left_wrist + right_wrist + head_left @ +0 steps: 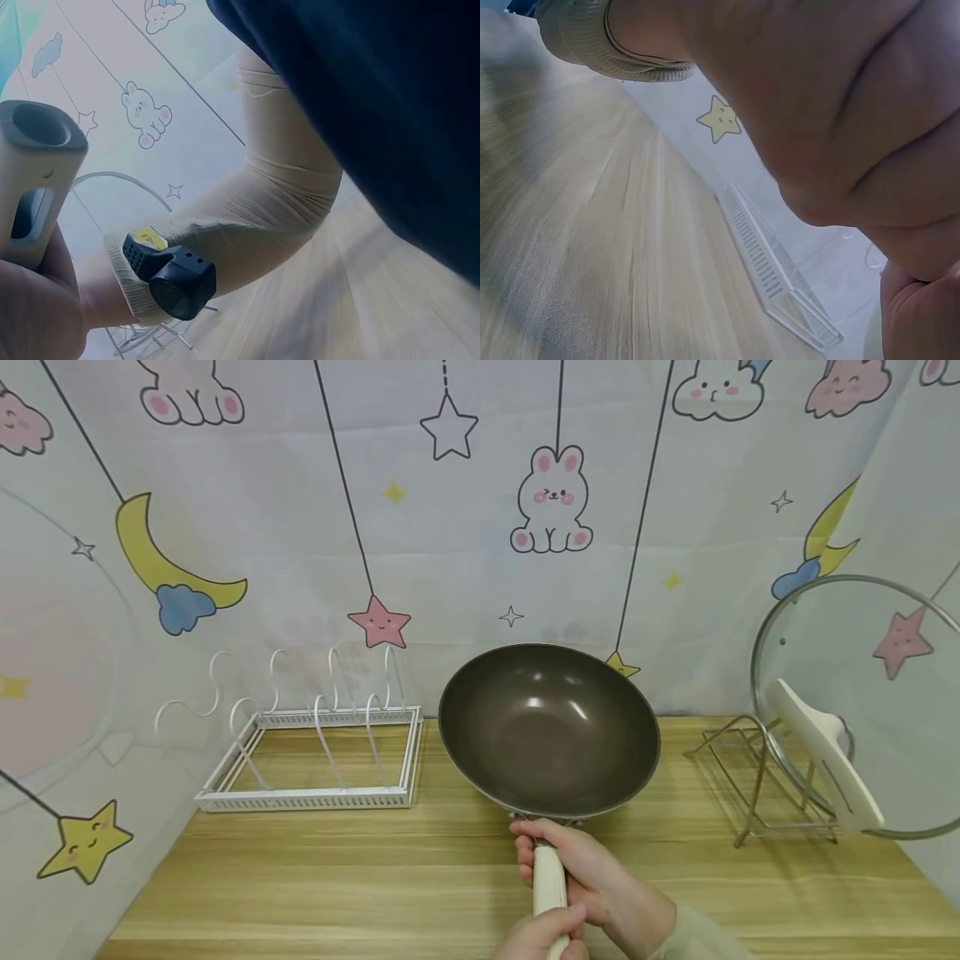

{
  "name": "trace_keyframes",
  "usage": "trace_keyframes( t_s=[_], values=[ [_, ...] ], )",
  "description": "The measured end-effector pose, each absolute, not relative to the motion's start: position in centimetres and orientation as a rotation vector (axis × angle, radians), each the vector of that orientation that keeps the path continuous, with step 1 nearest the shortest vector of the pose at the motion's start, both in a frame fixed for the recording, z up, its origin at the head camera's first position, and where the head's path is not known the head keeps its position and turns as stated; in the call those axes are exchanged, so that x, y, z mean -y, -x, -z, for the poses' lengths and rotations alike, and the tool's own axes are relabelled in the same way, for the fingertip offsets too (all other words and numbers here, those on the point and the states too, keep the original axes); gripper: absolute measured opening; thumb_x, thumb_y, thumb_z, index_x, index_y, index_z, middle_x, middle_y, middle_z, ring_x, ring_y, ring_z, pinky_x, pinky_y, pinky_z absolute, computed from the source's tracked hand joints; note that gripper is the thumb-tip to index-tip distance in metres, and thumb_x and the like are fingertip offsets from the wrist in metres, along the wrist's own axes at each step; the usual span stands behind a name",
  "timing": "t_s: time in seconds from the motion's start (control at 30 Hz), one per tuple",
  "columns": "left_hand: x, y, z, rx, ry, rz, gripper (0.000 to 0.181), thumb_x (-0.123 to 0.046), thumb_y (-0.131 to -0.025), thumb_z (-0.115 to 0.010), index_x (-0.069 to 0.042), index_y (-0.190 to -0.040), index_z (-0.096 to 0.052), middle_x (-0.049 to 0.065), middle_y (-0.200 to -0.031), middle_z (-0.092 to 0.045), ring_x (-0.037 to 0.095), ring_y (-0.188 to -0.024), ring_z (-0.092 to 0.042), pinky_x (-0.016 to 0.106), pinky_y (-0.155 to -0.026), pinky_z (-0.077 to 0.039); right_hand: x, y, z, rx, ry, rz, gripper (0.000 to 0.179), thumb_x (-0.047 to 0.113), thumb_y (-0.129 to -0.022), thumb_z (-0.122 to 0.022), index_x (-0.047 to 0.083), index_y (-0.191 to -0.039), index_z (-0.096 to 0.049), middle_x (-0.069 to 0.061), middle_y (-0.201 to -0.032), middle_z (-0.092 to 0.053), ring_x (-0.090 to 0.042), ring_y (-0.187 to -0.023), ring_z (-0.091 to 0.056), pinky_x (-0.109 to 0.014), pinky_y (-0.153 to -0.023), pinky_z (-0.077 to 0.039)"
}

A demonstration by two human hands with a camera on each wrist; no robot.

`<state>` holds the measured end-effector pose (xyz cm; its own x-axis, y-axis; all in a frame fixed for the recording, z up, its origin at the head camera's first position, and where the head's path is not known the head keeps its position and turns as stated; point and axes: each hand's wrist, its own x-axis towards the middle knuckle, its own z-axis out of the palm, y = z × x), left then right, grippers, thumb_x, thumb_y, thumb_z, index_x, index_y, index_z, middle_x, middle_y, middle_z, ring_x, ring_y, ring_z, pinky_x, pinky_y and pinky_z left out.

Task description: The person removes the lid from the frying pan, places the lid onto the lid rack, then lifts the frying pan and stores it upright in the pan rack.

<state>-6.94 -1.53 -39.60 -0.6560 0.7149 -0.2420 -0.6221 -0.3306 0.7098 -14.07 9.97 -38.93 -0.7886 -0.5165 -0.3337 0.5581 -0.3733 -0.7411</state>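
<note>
A deep wok (547,727) with a dark brown interior is held out over the wooden table, its inside facing me. My right hand (592,868) grips the cream handle (549,878) close to the wok's base, with fingertips showing on the handle's left side. Lower down, my left hand (542,935) wraps the handle near its end. In the left wrist view the handle's end (41,165), with its hanging slot, sticks out above a hand.
A white rack (303,797) with curved dividers stands at the left. At the right, a wire stand (750,793) holds a large glass lid (900,727) and a cream-coloured piece (825,752). A patterned cloth (465,552) hangs behind the table (337,877).
</note>
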Motion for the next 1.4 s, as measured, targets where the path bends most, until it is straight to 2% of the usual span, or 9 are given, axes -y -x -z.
trace_keyframes(
  t_s=[0.17,0.6,1.0,1.23,1.4],
  values=[
    [1.3,6.7,39.5,-1.11,-0.082,-2.08,0.029,-0.025,-0.094,-0.047,-0.019,-0.066,-0.044,-0.015,-0.051,-0.041,-0.005,-0.045,-0.039,0.009,-0.048,-0.033,-10.1,14.0,38.6,-1.225,-0.06,2.156,0.015,0.019,-0.094,-0.054,0.007,-0.089,-0.062,0.006,-0.074,-0.065,-0.001,-0.066,-0.063,-0.016,-0.066,-0.053],
    [1.0,6.4,39.1,-1.24,-0.005,-2.132,0.028,-0.02,-0.092,-0.053,-0.017,-0.065,-0.045,-0.013,-0.049,-0.042,-0.004,-0.043,-0.039,0.01,-0.047,-0.034,-10.3,13.7,37.8,-1.317,-0.116,2.141,0.024,0.02,-0.092,-0.056,-0.001,-0.1,-0.063,0.002,-0.082,-0.067,-0.003,-0.073,-0.065,-0.02,-0.073,-0.055],
    [0.9,6.3,39.0,-1.376,0.048,-2.138,0.024,-0.022,-0.086,-0.06,-0.015,-0.067,-0.047,-0.011,-0.05,-0.044,-0.002,-0.043,-0.04,0.011,-0.047,-0.035,-10.4,13.5,37.3,-1.348,-0.12,2.124,0.015,0.016,-0.09,-0.057,0.002,-0.094,-0.063,0.0,-0.082,-0.067,-0.008,-0.071,-0.065,-0.022,-0.073,-0.055],
    [0.9,6.3,39.1,-1.463,0.061,-2.127,0.023,-0.023,-0.084,-0.061,-0.015,-0.068,-0.047,-0.01,-0.05,-0.044,-0.001,-0.043,-0.039,0.012,-0.046,-0.035,-10.2,13.5,37.3,-1.346,-0.119,2.129,0.015,0.014,-0.09,-0.058,0.001,-0.097,-0.06,0.0,-0.082,-0.066,-0.007,-0.071,-0.064,-0.021,-0.071,-0.055],
    [0.9,6.2,39.0,-1.528,0.068,-2.111,0.023,-0.023,-0.084,-0.061,-0.015,-0.067,-0.048,-0.01,-0.049,-0.045,0.0,-0.043,-0.04,0.013,-0.046,-0.035,-10.1,13.5,37.3,-1.351,-0.122,2.124,0.014,0.015,-0.088,-0.059,0.002,-0.092,-0.063,0.001,-0.08,-0.066,-0.007,-0.07,-0.064,-0.02,-0.07,-0.055]
  ],
)
